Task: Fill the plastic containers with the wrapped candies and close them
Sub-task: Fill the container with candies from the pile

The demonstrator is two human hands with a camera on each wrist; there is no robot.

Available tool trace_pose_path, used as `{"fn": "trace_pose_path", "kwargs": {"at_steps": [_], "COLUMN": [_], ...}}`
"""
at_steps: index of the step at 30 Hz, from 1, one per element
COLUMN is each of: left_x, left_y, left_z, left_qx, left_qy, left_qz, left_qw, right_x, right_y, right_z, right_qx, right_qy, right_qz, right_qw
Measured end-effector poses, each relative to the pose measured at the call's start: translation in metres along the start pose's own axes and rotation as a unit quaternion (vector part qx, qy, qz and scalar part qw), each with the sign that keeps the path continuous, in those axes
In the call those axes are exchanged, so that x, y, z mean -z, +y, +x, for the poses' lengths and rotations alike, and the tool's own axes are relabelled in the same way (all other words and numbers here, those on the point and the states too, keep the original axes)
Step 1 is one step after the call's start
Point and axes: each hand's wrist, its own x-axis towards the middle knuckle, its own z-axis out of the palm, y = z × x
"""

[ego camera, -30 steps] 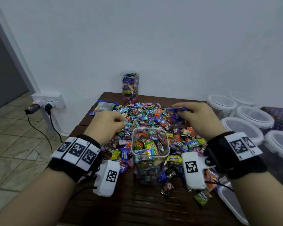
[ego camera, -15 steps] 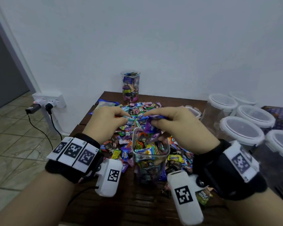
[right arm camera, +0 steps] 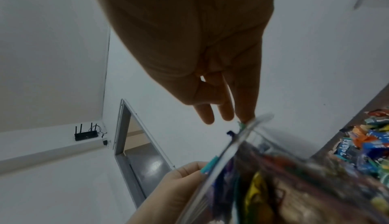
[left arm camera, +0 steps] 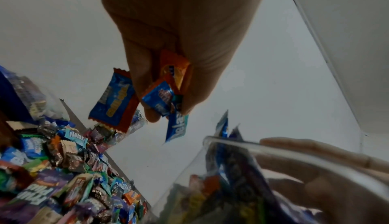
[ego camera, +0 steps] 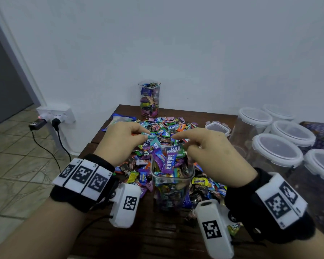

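Already heaped jar (ego camera: pixel 171 186); left hand (ego camera: pixel 120 142) pinching candies (left arm camera: pixel 166 94) above rim, right hand (ego camera: pixel 211 154) slack, empty; likely spillover.

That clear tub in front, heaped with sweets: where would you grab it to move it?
Grip the clear tub around its side walls below the rim, coming from the right, probably with the empty right hand. Its tall, straight, squarish sides offer flat faces, while candies heap above the open mouth, so a grasp from above would likely knock them out. The left hand already pinches wrapped sweets.
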Motion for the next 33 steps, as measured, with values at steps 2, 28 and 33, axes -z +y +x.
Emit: {"fn": "trace_pose_path", "kwargs": {"at_steps": [2,28,33], "left_x": [0.002,-0.016,-0.021], "left_y": [0.001,0.053,0.055], "left_z": [0.000,-0.013,-0.018], "left_qx": [-0.006,-0.144,-0.139], "left_qy": [0.008,-0.087,-0.134], "left_qz": [0.005,0.019,0.047], "left_qw": [1.000,0.985,0.980], "right_x": [-0.002,-0.069,-0.069], "right_y": [0.007,0.056,0.059], "right_z": [-0.005,-0.033,-0.033], "right_qx": [-0.005,-0.065,-0.066], "right_qy": [0.040,-0.060,-0.063], "right_qz": [0.026,0.339,0.329], "right_qw": [0.999,0.937,0.940]}}
